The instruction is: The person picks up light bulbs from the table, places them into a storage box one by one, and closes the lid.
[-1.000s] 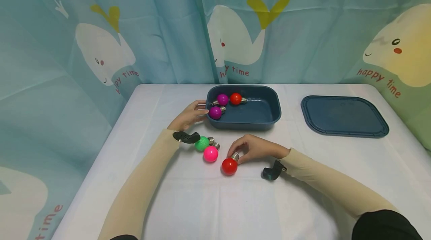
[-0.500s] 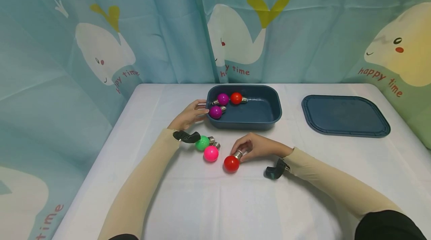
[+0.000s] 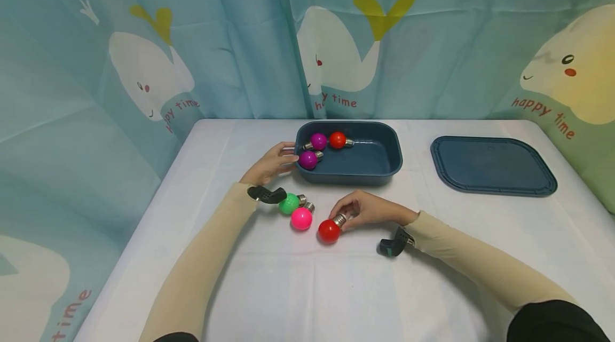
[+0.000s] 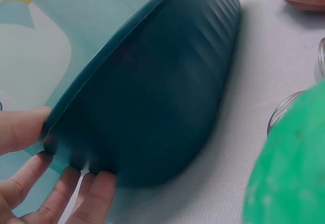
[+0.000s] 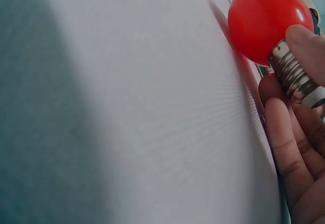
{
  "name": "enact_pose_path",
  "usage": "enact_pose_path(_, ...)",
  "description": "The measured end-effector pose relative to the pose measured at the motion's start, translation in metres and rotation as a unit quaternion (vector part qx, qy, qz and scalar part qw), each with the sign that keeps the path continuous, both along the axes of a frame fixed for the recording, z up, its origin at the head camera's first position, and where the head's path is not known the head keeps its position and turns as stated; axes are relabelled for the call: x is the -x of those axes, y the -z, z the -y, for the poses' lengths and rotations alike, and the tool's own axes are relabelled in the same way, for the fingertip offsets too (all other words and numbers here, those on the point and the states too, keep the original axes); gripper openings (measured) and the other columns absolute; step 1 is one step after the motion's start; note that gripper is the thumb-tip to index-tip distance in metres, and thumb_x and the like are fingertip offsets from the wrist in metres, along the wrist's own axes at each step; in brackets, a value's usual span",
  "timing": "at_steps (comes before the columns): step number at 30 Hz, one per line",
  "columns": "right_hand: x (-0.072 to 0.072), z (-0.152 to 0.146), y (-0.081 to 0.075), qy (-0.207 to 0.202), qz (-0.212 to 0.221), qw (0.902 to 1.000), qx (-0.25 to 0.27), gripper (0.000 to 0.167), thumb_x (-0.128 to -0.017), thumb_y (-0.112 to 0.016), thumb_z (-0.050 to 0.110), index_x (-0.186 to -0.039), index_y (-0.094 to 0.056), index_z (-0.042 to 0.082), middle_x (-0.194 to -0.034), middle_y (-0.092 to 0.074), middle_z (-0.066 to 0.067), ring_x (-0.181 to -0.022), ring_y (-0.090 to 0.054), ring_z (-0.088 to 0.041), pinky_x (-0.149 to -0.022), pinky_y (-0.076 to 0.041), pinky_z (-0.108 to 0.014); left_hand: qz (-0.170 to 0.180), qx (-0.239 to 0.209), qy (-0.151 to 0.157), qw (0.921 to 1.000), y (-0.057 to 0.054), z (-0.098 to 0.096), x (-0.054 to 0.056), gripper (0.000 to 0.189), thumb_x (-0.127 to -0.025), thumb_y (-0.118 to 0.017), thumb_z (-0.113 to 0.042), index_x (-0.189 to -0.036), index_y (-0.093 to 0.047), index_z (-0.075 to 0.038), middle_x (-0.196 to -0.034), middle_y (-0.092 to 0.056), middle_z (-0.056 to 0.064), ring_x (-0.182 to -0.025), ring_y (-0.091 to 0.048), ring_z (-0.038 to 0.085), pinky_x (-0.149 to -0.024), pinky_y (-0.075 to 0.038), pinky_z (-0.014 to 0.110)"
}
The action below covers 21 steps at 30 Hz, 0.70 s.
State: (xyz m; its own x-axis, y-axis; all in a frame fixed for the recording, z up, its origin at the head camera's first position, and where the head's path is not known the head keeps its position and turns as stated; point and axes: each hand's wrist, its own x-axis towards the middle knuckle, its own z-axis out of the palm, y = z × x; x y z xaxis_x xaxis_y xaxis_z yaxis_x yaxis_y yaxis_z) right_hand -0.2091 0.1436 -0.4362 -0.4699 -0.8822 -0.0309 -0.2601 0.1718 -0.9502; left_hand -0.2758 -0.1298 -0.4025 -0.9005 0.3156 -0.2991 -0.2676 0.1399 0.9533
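Note:
In the head view, my right hand (image 3: 363, 208) pinches a red light bulb (image 3: 329, 231) by its metal screw base. The bulb's round end points toward me, low at the tabletop; the right wrist view shows the thumb on one side of the base and fingers on the other. My left hand (image 3: 271, 164) touches the left end of a dark blue box (image 3: 348, 178). Its fingers lie fairly straight against the outer wall, thumb at the rim (image 4: 96, 61). A green bulb (image 3: 289, 204) and a pink bulb (image 3: 301, 219) lie between my hands.
Two purple bulbs (image 3: 318, 141) and another red bulb (image 3: 337, 140) lie in the box's left part. A flat dark blue lid (image 3: 494, 166) rests at the right on the white tablecloth (image 3: 355, 294). Behind the table hangs a blue whale-print curtain (image 3: 250, 38).
My right hand has shifted slightly right and away from me with the red bulb, then stayed nearly still. The left hand and the box have not visibly moved.

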Motion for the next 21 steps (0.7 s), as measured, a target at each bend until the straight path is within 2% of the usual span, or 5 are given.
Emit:
enact_pose_path(6,-0.001,0.001,-0.001,-0.003,-0.015,0.9999,0.003,0.032,-0.078,-0.074,0.006,-0.107,-0.064,-0.006,-0.104,-0.066,-0.022,-0.089,-0.063,-0.005,-0.081,-0.057,-0.023,-0.004,-0.001,0.003,1.0000,0.001,0.000,0.000,0.057,-0.094,-0.051,-0.004,-0.144,-0.025,-0.002,-0.150,-0.029,0.020,-0.135,-0.036,0.035,-0.113,-0.033,0.046)
enact_pose_path(13,0.001,-0.001,-0.001,-0.008,-0.085,0.9964,0.000,0.029,-0.079,-0.075,0.015,-0.103,-0.066,0.002,-0.099,-0.070,-0.008,-0.086,-0.063,-0.004,-0.079,-0.057,-0.023,-0.002,-0.003,0.002,1.0000,-0.001,-0.001,-0.002,0.057,-0.094,-0.051,-0.003,-0.145,-0.025,-0.002,-0.150,-0.029,0.019,-0.135,-0.036,0.035,-0.113,-0.034,0.045)
enact_pose_path(16,0.001,-0.002,-0.004,0.004,-0.092,0.9955,-0.020,0.028,-0.079,-0.076,0.015,-0.103,-0.067,0.003,-0.099,-0.070,-0.008,-0.086,-0.063,-0.005,-0.079,-0.057,-0.023,0.000,-0.005,-0.002,1.0000,-0.001,-0.001,-0.002,0.056,-0.094,-0.051,-0.003,-0.144,-0.026,-0.002,-0.149,-0.029,0.019,-0.135,-0.036,0.034,-0.113,-0.034,0.045)
enact_pose_path(21,-0.001,-0.004,-0.010,0.019,-0.079,0.9958,-0.042,0.028,-0.078,-0.076,0.012,-0.103,-0.067,0.002,-0.100,-0.070,-0.012,-0.086,-0.064,-0.007,-0.081,-0.057,-0.023,0.000,-0.007,-0.003,1.0000,-0.002,-0.001,-0.002,0.056,-0.094,-0.051,-0.003,-0.144,-0.026,-0.002,-0.149,-0.029,0.020,-0.135,-0.036,0.035,-0.113,-0.033,0.046)
